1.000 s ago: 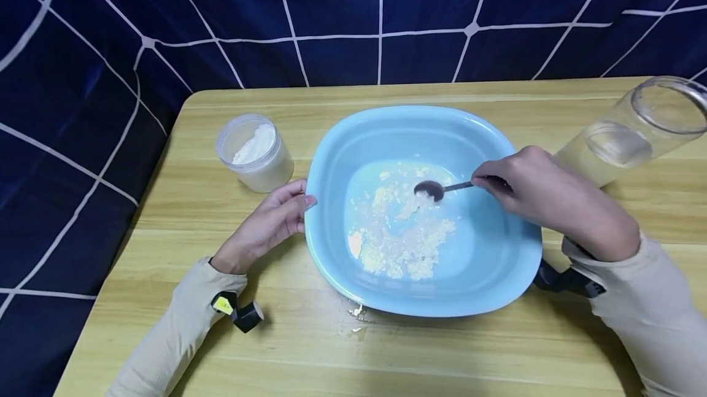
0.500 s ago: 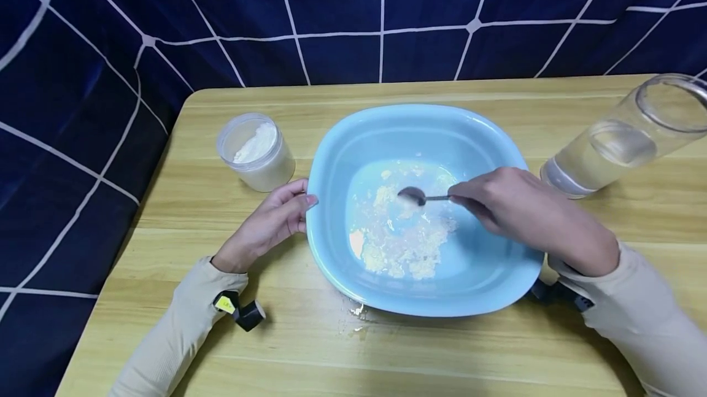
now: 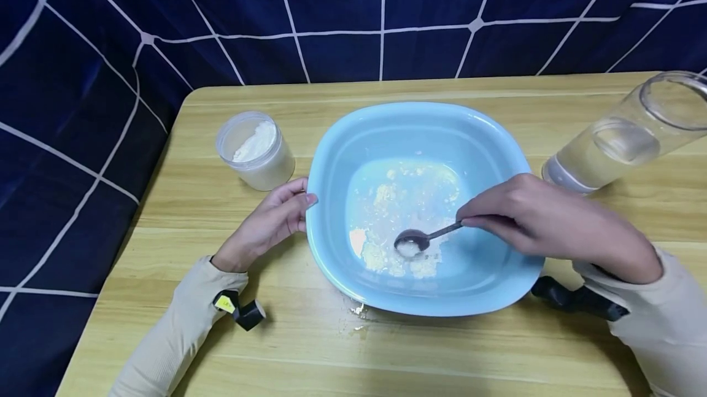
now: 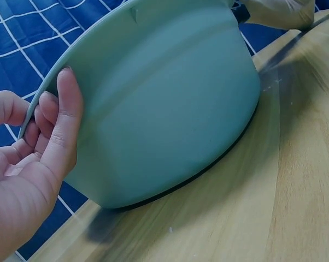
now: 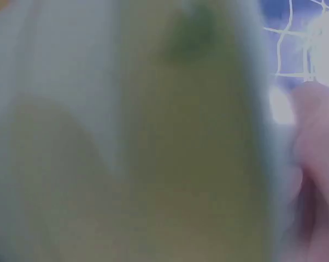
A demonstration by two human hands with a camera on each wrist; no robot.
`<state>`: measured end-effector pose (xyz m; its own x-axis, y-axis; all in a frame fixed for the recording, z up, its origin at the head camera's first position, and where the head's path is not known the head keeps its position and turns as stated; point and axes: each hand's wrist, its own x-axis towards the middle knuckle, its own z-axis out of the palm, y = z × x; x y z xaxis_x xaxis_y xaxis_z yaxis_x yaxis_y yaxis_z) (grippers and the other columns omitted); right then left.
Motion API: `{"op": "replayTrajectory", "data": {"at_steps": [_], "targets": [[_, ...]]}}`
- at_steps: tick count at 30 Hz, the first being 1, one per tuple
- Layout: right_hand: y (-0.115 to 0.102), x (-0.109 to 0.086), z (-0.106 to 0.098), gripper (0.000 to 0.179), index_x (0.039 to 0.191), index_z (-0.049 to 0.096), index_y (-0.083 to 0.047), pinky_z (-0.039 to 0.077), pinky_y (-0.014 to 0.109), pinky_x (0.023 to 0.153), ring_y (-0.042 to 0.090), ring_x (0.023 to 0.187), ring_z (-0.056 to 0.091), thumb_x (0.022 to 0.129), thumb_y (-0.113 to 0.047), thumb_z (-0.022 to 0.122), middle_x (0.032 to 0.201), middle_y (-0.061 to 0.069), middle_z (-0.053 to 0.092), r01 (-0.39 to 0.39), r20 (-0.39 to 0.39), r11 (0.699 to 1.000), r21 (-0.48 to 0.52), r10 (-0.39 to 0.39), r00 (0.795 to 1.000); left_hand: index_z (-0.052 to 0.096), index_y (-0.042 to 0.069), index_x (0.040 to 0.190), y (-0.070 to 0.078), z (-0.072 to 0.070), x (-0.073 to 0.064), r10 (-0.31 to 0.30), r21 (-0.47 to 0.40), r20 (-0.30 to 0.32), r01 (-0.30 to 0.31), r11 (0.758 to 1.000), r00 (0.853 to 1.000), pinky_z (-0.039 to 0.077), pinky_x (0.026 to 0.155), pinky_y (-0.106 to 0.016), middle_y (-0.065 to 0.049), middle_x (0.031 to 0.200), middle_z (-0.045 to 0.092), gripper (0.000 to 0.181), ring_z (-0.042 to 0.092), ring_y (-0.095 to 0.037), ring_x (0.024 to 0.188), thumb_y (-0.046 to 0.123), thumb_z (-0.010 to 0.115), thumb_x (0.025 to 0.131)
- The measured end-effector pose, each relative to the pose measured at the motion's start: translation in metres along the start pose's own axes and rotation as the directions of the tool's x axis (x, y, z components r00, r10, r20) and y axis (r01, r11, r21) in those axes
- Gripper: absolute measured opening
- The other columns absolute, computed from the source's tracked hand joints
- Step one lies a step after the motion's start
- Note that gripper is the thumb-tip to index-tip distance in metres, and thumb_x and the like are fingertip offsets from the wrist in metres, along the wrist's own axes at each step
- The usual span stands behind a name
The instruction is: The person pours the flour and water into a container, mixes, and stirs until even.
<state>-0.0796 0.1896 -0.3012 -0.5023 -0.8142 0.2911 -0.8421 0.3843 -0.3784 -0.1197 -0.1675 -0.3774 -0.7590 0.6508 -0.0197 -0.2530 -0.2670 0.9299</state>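
A light blue plastic basin (image 3: 342, 139) stands on the wooden table, with wet, whitish, lumpy mixture (image 3: 381, 194) spread over its floor. My left hand (image 3: 273, 219) grips the basin's left rim; in the left wrist view its thumb and fingers (image 4: 69, 120) pinch the rim's edge. Over the basin's right side, my right hand (image 3: 544, 222) pinches the handle of a dark metal spoon (image 3: 413, 242). The spoon's bowl lies low among the mixture, with some white stuff in it. The right wrist view is mostly blocked by a blurred basin wall (image 5: 192, 153), with part of the right hand (image 5: 317, 164) at its edge.
An open clear jar of white powder (image 3: 258, 151) stands left of the basin. At the right is a tall clear container (image 3: 613, 142) partly filled with liquid. Small wet spots (image 3: 359, 311) lie on the table (image 3: 309, 354) before the basin. A dark blue gridded cloth (image 3: 337, 10) hangs behind.
The spoon has swept left, then toward the basin's near side, through the mixture, and the right hand moved with it. The mixture looks more spread out. The left hand stays on the rim.
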Motion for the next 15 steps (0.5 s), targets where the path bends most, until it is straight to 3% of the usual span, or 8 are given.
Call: {"op": "replayTrajectory", "data": {"at_steps": [3,6,10,15], "targets": [[-0.005,0.008,0.013,0.015,0.090,0.067,-0.018,0.047,0.008,0.062,-0.007,0.069,0.055,0.091,-0.004,0.063,0.078,-0.017,0.061,0.022,0.061,0.995,0.095,-0.027,0.998,0.056,0.006,0.107,0.000,0.000,0.000,-0.001,0.001,0.000,0.001,1.000,1.000,0.058,0.064,-0.025,-0.006,0.089,0.062,0.021,0.064,-0.013,0.073,0.001,0.036,0.098],[-0.008,0.016,0.026,0.023,0.079,0.057,-0.021,0.039,0.007,0.054,-0.008,0.060,0.041,0.093,-0.003,0.060,0.066,-0.018,0.044,0.020,0.100,0.994,0.111,-0.032,0.994,0.056,0.006,0.106,0.000,0.000,-0.001,0.000,0.003,-0.005,0.000,1.000,1.000,0.058,0.063,-0.024,-0.005,0.089,0.061,0.021,0.064,-0.013,0.072,0.001,0.037,0.098],[-0.007,0.016,0.029,0.033,0.069,0.045,-0.023,0.032,0.010,0.049,-0.005,0.057,0.030,0.089,-0.001,0.061,0.062,-0.016,0.028,-0.028,0.039,0.999,-0.018,0.029,0.999,0.056,0.006,0.105,0.000,0.000,-0.001,-0.002,0.002,-0.011,0.002,1.000,1.000,0.058,0.063,-0.023,-0.005,0.089,0.060,0.021,0.063,-0.013,0.071,0.001,0.037,0.098],[0.001,0.011,0.021,0.033,0.070,0.049,-0.024,0.034,0.014,0.049,-0.004,0.056,0.033,0.083,-0.001,0.067,0.062,-0.018,0.035,-0.098,-0.004,0.984,-0.145,0.099,0.995,0.056,0.006,0.105,0.000,0.000,0.000,-0.002,0.004,-0.012,0.002,1.000,1.000,0.058,0.063,-0.024,-0.005,0.089,0.059,0.021,0.063,-0.013,0.071,0.001,0.037,0.098]]}}
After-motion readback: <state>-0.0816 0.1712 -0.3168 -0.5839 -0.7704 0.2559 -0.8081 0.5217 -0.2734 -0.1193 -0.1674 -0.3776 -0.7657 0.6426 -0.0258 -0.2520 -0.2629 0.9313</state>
